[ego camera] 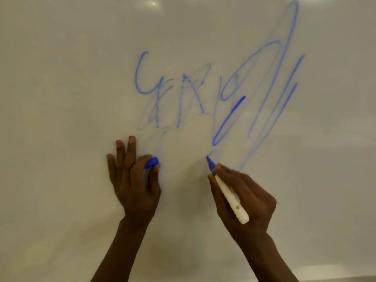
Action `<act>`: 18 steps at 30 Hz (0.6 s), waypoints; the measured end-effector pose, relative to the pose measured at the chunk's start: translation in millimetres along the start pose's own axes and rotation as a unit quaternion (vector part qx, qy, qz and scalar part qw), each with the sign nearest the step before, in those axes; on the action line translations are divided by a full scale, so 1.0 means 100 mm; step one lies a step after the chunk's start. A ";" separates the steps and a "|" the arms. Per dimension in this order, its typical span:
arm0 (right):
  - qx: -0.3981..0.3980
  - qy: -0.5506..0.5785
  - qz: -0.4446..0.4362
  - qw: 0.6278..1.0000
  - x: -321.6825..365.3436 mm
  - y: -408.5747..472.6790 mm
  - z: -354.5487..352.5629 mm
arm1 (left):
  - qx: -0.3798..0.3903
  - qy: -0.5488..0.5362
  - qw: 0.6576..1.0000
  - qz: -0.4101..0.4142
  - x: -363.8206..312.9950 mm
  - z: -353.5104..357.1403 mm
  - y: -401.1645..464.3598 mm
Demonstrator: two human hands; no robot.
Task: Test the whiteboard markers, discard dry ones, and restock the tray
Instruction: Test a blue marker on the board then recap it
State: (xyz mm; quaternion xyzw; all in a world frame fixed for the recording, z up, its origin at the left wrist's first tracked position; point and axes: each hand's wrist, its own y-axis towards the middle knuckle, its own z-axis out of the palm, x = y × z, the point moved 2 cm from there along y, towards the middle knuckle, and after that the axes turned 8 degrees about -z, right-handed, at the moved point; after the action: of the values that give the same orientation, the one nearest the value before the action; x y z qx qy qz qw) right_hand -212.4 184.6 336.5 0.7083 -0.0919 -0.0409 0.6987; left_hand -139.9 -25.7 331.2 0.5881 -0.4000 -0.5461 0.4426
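A whiteboard [61, 98] fills the view, covered in the middle with blue scribbles [227, 119], some faint and one short stroke dark. My right hand [244, 192] grips a white-barrelled blue marker [230, 194], uncapped, its blue tip at the board just below the dark stroke. My left hand [132, 176] pinches the blue cap [152, 162] between thumb and forefinger, while its other fingers lie straight against the board. The tray is out of view.
A partly wiped patch [193, 131] sits among the scribbles. The board's lower edge [335, 278] shows at the bottom right corner. A light reflection [153, 4] glints at the top.
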 end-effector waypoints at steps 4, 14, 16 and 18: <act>0.093 0.006 -0.032 0.995 0.19 -0.66 0.20 | 0.005 -0.007 1.000 0.009 0.03 -0.01 -0.02; -0.058 -0.038 -0.010 0.998 -0.07 0.30 -0.09 | 0.013 -0.013 1.000 0.008 0.06 -0.01 -0.05; -0.032 -0.045 0.001 0.998 -0.09 0.08 -0.17 | 0.016 -0.011 1.000 0.010 0.07 -0.02 -0.07; 0.049 -0.037 -0.033 0.998 -0.04 -0.34 -0.11 | 0.015 -0.008 1.000 0.010 0.08 -0.01 -0.08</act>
State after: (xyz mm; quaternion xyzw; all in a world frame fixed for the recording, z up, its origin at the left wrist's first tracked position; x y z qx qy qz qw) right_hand -211.7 196.1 302.7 0.7422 -0.0964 -0.0851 0.6577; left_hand -138.4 -30.8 321.3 0.5860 -0.4176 -0.5403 0.4362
